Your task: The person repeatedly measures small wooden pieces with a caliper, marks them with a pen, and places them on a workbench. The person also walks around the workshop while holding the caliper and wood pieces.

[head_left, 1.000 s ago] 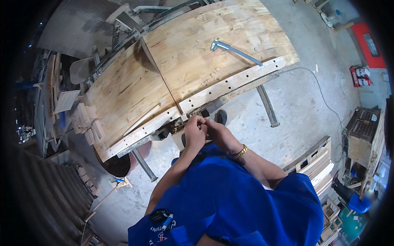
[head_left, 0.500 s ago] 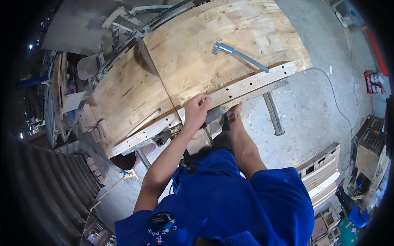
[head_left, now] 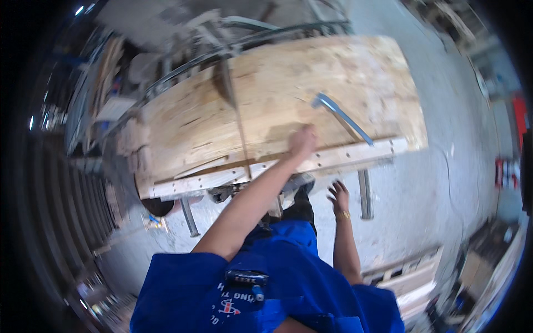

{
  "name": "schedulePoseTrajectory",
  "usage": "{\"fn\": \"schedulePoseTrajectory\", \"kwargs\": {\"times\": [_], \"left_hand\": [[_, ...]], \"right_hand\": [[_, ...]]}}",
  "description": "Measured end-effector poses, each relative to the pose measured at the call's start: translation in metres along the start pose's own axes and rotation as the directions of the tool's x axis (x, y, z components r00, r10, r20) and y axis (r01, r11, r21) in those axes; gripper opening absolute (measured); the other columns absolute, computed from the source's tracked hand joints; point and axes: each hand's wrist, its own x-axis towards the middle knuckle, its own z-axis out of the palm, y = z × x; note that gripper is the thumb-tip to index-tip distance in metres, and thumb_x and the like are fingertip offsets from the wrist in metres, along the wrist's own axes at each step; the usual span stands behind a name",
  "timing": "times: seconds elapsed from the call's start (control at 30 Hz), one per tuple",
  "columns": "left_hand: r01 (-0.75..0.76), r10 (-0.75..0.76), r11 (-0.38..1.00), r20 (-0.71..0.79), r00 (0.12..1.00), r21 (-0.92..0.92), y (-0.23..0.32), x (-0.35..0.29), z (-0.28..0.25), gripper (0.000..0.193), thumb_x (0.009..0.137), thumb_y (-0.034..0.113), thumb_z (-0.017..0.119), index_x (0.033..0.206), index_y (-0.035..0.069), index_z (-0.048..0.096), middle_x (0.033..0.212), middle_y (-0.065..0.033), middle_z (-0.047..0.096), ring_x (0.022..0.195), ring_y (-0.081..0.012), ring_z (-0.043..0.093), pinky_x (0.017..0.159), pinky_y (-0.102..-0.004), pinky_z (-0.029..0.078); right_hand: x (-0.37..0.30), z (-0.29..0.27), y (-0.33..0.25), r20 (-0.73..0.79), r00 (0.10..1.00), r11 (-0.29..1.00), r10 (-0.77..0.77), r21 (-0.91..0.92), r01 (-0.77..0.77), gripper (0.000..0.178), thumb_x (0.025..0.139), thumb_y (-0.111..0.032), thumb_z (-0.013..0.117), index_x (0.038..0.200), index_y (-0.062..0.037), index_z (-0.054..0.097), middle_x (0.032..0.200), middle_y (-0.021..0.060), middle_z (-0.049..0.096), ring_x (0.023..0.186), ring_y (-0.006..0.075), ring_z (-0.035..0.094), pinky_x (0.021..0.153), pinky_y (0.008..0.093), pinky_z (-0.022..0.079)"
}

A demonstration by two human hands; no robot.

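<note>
Wooden strip (head_left: 335, 157) pale, dotted with dark holes; left hand (head_left: 302, 142) blurred, grip unclear; right hand (head_left: 340, 199) spread, empty.

Wood panel (head_left: 361, 72) bright | left edge dim | motion blur, probably overall | rim black, curved

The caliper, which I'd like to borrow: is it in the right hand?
No, the caliper lies on the wooden board, apart from the right hand, which is beyond the board's near edge.
</note>
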Motion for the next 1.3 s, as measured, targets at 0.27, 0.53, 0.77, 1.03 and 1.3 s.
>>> {"fn": "schedulePoseTrajectory", "kwargs": {"times": [0.27,0.53,0.77,1.03,1.3], "left_hand": [[-0.170,0.171,0.985,0.086,0.982,-0.008,-0.011,-0.014,0.005,0.023,0.084,0.018,0.045,0.096,0.005,0.058,0.084,-0.0225,0.061,0.076,-0.0386,0.061,0.066,-0.0483,0.050],[0.100,0.004,0.960,-0.372,0.928,0.260,-0.184,-0.114,-0.128,0.014,0.077,0.012,0.051,0.087,0.004,0.057,0.080,-0.0160,0.061,0.073,-0.0315,0.063,0.059,-0.0420,0.051],[0.505,-0.458,0.856,-0.619,0.638,-0.113,-0.403,-0.233,-0.305,0.033,0.084,0.023,0.047,0.112,0.009,0.055,0.096,-0.0166,0.061,0.087,-0.0336,0.059,0.077,-0.0442,0.047],[-0.144,0.142,0.989,0.088,0.986,0.015,-0.311,-0.162,-0.215,0.024,0.075,0.017,0.054,0.093,0.005,0.064,0.100,-0.0167,0.063,0.088,-0.0302,0.064,0.073,-0.0415,0.051],[-0.283,0.288,0.958,0.234,0.929,-0.054,-0.358,-0.155,-0.254,0.018,0.077,0.019,0.057,0.085,0.005,0.063,0.097,-0.0158,0.061,0.092,-0.0312,0.059,0.077,-0.0413,0.048]], "right_hand": [[-0.037,0.001,-0.151,0.030,0.546,0.451,-0.838,-0.526,0.721,0.030,0.090,-0.018,0.050,0.108,0.0042,0.058,0.097,0.0104,0.063,0.089,0.0190,0.059,0.073,0.0296,0.045],[0.057,0.062,-0.213,0.474,0.644,-0.254,-0.601,-0.877,0.409,0.033,0.079,-0.023,0.060,0.108,-0.0060,0.056,0.102,0.0179,0.062,0.097,0.0376,0.057,0.081,0.0449,0.044],[-0.021,0.071,-0.180,0.291,0.428,0.034,-0.855,-0.793,0.608,0.028,0.083,-0.022,0.055,0.090,0.0048,0.060,0.071,0.0130,0.059,0.063,0.0207,0.049,0.061,0.0363,0.042],[-0.201,0.087,-0.042,-0.327,0.531,0.615,-0.782,-0.548,0.567,0.025,0.085,-0.023,0.060,0.099,-0.0029,0.062,0.061,-0.0041,0.041,0.047,0.0033,0.031,0.039,0.0186,0.019],[-0.272,0.166,0.046,-0.324,0.512,0.606,-0.795,-0.424,0.673,0.019,0.085,-0.019,0.057,0.097,-0.0046,0.060,0.060,-0.0064,0.040,0.047,0.0018,0.030,0.039,0.0182,0.021]]}}
